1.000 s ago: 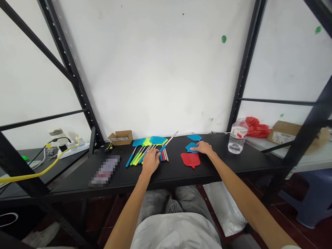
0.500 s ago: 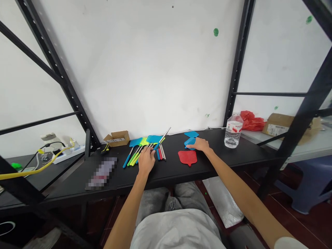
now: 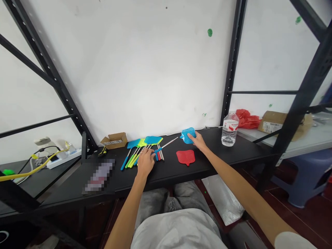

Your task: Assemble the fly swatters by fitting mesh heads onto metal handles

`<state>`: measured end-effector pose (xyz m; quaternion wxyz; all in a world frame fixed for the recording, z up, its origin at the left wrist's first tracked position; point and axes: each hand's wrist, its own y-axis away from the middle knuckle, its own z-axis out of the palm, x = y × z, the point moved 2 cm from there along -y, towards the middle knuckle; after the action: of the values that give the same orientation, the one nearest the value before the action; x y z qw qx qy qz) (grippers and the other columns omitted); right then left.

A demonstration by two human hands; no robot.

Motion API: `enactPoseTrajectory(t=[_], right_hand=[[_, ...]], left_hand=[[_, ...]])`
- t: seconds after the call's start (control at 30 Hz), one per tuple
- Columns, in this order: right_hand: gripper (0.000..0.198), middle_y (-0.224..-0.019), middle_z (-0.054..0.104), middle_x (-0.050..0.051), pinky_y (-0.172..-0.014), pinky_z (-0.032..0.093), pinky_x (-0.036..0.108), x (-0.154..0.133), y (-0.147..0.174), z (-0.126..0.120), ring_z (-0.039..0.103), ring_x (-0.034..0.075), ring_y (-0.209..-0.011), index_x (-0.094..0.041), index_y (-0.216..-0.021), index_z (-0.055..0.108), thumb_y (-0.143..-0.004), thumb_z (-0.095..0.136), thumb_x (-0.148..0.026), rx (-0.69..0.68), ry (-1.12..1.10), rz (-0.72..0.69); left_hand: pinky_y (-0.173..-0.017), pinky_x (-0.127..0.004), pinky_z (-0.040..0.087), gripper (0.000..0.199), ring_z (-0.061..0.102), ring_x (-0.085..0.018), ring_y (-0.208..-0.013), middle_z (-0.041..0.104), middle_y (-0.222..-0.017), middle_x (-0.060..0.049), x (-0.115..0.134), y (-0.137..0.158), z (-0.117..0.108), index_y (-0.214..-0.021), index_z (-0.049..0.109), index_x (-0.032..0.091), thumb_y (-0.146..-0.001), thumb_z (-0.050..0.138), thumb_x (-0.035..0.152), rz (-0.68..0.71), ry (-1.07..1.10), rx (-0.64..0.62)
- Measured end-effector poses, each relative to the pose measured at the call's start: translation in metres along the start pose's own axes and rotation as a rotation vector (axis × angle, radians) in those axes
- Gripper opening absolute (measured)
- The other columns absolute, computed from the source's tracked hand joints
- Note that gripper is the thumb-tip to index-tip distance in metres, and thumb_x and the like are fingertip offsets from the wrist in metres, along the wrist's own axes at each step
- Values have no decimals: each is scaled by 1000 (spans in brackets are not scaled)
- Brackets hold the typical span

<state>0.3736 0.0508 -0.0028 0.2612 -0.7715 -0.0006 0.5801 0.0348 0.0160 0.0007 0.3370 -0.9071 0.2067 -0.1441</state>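
My left hand (image 3: 146, 160) is closed around the blue grip of a fly swatter handle (image 3: 169, 142), whose metal rod points up and to the right. My right hand (image 3: 198, 141) pinches a blue fly swatter head (image 3: 187, 135), its narrow socket turned left toward the tip of the rod; a small gap shows between them. A red fly swatter head (image 3: 185, 157) lies flat below my right hand. Left of and behind my left hand lie several whole swatters (image 3: 133, 157) with blue and yellow-green heads. Just right of that hand rest a few loose handles (image 3: 159, 155).
On the black table (image 3: 202, 162), a small open cardboard box (image 3: 114, 140) stands at the back left, with a blurred flat object (image 3: 100, 175) in front. A water bottle (image 3: 230, 129) stands at the right. Black rack posts (image 3: 231, 62) rise on both sides.
My right hand has lifted the blue head off the table and turned its socket left. In my left hand the handle has tilted lower, its tip now toward that socket.
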Motion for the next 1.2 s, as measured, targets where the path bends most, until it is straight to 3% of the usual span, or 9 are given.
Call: enactPoseTrajectory(t=[0.1, 0.23, 0.47, 0.77, 1.2], right_hand=[[58, -96, 70, 8, -53, 51, 27, -1, 2, 3, 67, 24, -81, -19, -109, 60, -75, 61, -65, -58, -35, 13], [56, -93, 70, 7, -54, 52, 28, -3, 4, 4, 67, 23, -78, -19, -109, 60, -75, 60, -64, -80, -25, -3], [50, -94, 71, 8, -78, 52, 35, -8, 4, -1, 66, 24, -85, -18, -103, 62, -78, 58, -61, 12, 126, -159], [48, -89, 71, 7, -75, 48, 33, -14, 10, -4, 65, 24, -80, -20, -107, 60, -82, 55, -61, 107, 312, -219], [48, -92, 70, 6, -77, 49, 33, -14, 10, -8, 65, 24, -82, -21, -108, 59, -82, 56, -61, 10, 281, -248]], left_hand=[[-81, -36, 45, 16, 58, -26, -94, 62, -100, -8, 0, 0, 1, -98, 63, 22, -93, 49, 24, 5, -1, -10], [-83, -36, 45, 15, 58, -26, -95, 62, -99, -8, 0, 0, 1, -98, 63, 23, -92, 49, 24, 9, -1, -25], [-83, -37, 45, 16, 57, -27, -97, 63, -100, -9, 1, -1, 1, -97, 64, 22, -92, 48, 23, 29, -8, -23], [-80, -34, 46, 18, 59, -24, -97, 63, -100, -8, 1, -1, 4, -96, 62, 22, -94, 44, 21, 106, 58, -83], [-77, -34, 45, 16, 58, -24, -94, 62, -101, -8, 2, 1, -1, -96, 61, 22, -94, 46, 19, 136, 25, -82]])
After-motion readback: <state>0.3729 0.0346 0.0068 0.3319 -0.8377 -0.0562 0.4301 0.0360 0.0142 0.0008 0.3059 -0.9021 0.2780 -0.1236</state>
